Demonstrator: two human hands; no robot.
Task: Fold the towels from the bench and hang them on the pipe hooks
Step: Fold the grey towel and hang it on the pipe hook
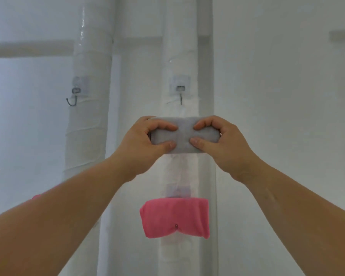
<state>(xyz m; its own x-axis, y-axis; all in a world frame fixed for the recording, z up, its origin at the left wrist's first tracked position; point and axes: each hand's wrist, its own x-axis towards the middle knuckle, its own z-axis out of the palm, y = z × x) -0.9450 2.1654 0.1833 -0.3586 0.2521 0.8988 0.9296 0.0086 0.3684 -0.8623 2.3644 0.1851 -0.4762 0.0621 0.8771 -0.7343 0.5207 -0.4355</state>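
A folded grey towel (184, 134) is held up in front of the right white pipe (180, 56). My left hand (145, 142) grips its left half and my right hand (219, 142) grips its right half, thumbs below and fingers on top. The towel sits a little below an empty metal hook (181, 94) on that pipe. Lower on the same pipe a folded pink towel (175, 218) hangs, a hook tip poking through its lower middle. The left pipe (88, 106) carries another empty hook (73, 96).
White walls stand behind and to the right of the pipes. A bit of pink (37, 196) shows behind my left forearm, beside the left pipe. A pale horizontal beam (28, 48) runs at the upper left.
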